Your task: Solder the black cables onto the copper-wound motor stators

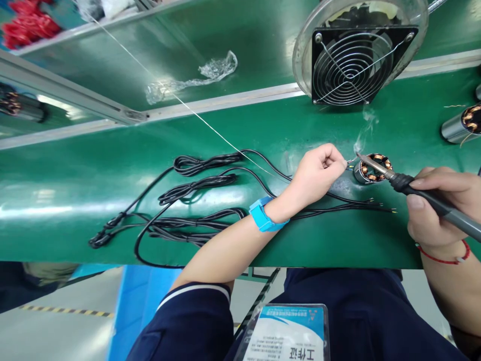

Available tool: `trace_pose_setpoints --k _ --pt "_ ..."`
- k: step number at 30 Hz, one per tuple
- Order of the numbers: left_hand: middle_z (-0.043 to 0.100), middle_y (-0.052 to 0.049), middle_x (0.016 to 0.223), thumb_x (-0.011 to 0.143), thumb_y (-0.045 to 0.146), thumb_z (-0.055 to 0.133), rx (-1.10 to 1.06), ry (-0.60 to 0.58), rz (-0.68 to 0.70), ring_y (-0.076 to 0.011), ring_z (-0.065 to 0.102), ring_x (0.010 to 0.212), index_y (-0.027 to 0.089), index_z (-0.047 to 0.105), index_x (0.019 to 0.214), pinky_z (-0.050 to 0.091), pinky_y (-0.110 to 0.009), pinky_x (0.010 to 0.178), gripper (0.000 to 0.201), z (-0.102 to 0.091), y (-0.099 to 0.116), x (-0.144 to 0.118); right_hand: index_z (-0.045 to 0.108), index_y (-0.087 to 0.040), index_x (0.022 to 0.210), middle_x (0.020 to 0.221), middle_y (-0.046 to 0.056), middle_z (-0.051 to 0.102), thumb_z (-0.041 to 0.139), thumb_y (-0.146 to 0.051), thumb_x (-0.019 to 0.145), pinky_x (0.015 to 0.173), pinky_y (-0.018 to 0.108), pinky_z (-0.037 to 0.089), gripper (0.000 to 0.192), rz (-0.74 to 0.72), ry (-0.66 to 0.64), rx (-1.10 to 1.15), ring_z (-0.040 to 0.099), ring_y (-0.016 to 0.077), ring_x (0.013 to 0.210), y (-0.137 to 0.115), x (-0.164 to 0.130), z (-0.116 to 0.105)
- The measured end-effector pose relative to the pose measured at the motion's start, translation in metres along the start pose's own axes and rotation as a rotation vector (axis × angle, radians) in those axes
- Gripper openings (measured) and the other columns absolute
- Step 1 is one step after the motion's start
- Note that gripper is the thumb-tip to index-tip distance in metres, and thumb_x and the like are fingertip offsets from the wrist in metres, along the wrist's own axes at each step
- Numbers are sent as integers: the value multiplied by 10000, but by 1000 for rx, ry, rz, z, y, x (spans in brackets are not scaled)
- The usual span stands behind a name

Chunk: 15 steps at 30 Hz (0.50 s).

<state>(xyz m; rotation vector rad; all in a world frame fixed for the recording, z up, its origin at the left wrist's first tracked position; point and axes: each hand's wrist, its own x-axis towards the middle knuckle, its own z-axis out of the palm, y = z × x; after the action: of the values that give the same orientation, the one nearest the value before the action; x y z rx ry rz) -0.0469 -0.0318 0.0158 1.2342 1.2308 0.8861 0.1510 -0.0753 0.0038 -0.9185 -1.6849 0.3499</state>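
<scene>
My right hand [438,200] is closed round the dark handle of a soldering iron [376,168]. Its tip is at the left edge of a motor stator [372,169] with copper windings, and smoke rises there. Just left of the stator, my left hand [319,168] pinches a thin strand that looks like solder wire, close to the iron's tip. Short coloured leads show between my fingertips and the stator. Under my left forearm run black power cables [206,163], their stripped ends [376,203] lying below the stator.
A fan with a wire guard [349,75] stands behind the stator. More stators [464,124] sit at the right edge. A thin white line [210,125] crosses the green table [56,200] from the shelf. Crumpled clear plastic [214,70] lies on the shelf.
</scene>
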Motion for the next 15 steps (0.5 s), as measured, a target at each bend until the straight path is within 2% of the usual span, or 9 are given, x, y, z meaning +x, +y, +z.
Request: trace_pose_setpoints --k 7,11,15 --pt "518 44 593 766 48 552 -2 -2 8 -59 430 563 154 513 618 344 -218 562 186 0 -1 0 661 -222 945 725 7 598 684 -193 753 455 282 397 196 12 -20 -44 558 143 584 -3 1 0" --pt "515 45 594 770 44 546 -6 -3 1 -57 429 563 152 507 618 341 -215 562 190 0 -1 0 662 -196 949 742 19 617 689 -207 756 501 289 416 195 32 -31 -89 586 148 630 -4 2 1" --pt "518 47 600 776 46 549 -11 -1 1 -54 436 569 148 505 618 342 -209 563 193 0 0 1 663 -206 1053 799 26 654 716 -198 744 542 286 455 314 31 -63 -92 601 141 646 -1 2 1"
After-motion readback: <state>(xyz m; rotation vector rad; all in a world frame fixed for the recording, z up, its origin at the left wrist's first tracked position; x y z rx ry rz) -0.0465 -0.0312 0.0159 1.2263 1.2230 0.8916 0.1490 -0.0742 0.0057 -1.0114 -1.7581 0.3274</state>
